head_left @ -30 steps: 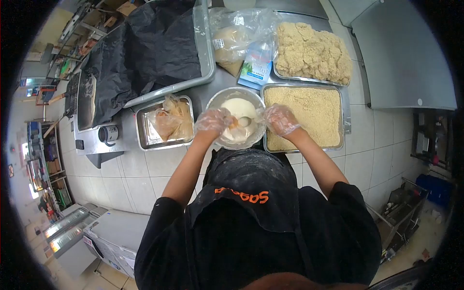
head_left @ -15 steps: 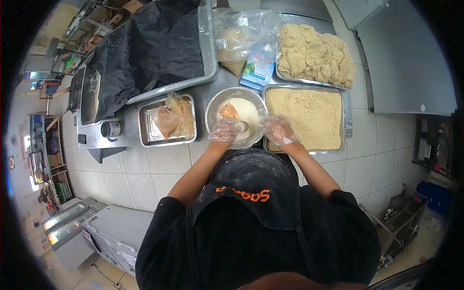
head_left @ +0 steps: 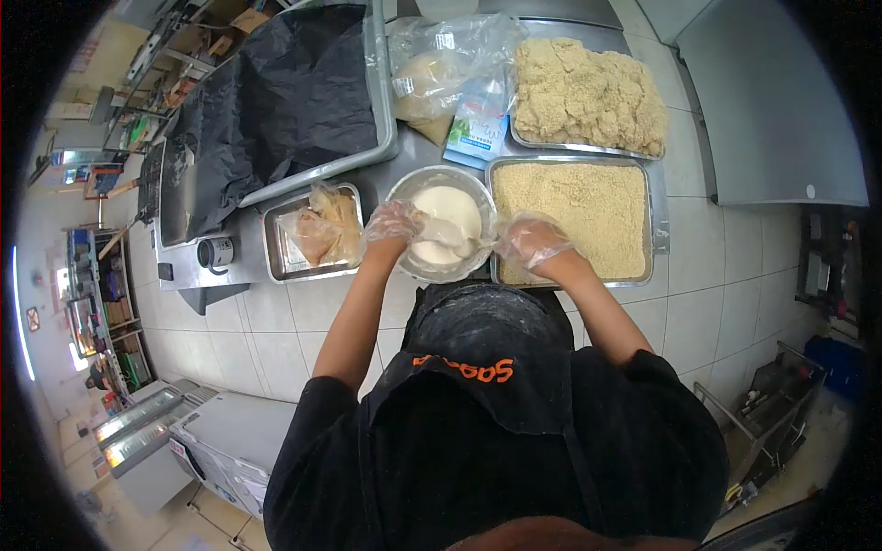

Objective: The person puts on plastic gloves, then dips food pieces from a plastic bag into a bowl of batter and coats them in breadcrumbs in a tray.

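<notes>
A clear bowl (head_left: 416, 268) of white batter (head_left: 448, 204) stands at the table's front edge. My left hand (head_left: 393, 223), in a clear plastic glove, is at its left rim, fingers closed on the end of a batter-coated piece (head_left: 443, 230) over the batter. My right hand (head_left: 533, 241), gloved too, is at the right rim beside the crumb tray (head_left: 651, 220), closed round what looks like a spoon's handle. The spoon's head (head_left: 467, 247) sits in the bowl, partly coated. Crumbs (head_left: 579, 207) fill the tray.
A second tray heaped with crumbs (head_left: 588, 96) stands behind. Left of the bowl is a metal tray (head_left: 276, 241) with a plastic bag (head_left: 323, 230). A mug (head_left: 215, 251), a grey tub (head_left: 390, 110) with black plastic and a blue packet (head_left: 477, 133) are also on the table.
My left hand has moved left and slightly up, from inside the bowl to its left rim. The orange-brown piece seen in the batter now appears coated white. My right hand stays beside the bowl.
</notes>
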Tool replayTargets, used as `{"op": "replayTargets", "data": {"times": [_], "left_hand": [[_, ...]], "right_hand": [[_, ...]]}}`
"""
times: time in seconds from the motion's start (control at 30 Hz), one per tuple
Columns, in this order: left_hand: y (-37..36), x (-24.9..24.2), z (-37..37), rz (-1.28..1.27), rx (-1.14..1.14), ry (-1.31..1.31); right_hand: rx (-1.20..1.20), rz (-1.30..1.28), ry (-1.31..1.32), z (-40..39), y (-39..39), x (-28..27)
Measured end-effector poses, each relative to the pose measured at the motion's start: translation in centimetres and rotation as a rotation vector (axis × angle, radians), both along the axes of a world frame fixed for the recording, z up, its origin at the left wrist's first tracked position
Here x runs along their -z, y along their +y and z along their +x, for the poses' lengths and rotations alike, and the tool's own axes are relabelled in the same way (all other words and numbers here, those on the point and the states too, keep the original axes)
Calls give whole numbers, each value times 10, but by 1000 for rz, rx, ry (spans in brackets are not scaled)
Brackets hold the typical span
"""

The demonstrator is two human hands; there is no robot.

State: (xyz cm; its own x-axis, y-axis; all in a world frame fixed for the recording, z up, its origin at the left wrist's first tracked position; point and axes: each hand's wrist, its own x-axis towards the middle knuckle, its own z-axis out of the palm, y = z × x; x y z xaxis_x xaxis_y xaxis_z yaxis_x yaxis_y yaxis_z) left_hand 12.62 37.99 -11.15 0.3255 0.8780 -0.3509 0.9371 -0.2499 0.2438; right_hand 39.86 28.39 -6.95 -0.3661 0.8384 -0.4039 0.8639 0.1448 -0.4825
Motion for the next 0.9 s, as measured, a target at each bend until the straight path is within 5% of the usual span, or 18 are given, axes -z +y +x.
{"op": "replayTargets", "data": {"times": [0.1, 0.17, 0.33, 0.4, 0.5, 0.6, 0.67, 0.77, 0.83, 0.9], "left_hand": [[-2, 31, -2, 126, 21, 81], [-4, 37, -11, 114, 33, 82], [-10, 12, -43, 75, -114, 46], [-15, -88, 3, -70, -155, 80], [-17, -93, 2, 42, -111, -14], [-19, -105, 25, -32, -159, -147], [-22, -120, 50, -69, -115, -310], [-26, -135, 97, -195, 29, -202], [-26, -51, 101, -133, 149, -362], [-20, -37, 122, -65, 256, -519]], "right_hand": [[238, -20, 21, 27, -2, -24], [393, 315, 224, 84, -28, 33], [870, 480, -309, 200, -86, 69], [1178, -52, -284, 233, -109, 114], [1089, 297, -315, 223, -132, 144], [951, 268, -329, 252, -142, 148], [1065, 214, -244, 246, -131, 126], [1093, 251, -154, 237, -132, 107], [1006, 345, -159, 231, -136, 100], [878, 561, -224, 218, -132, 85]]}}
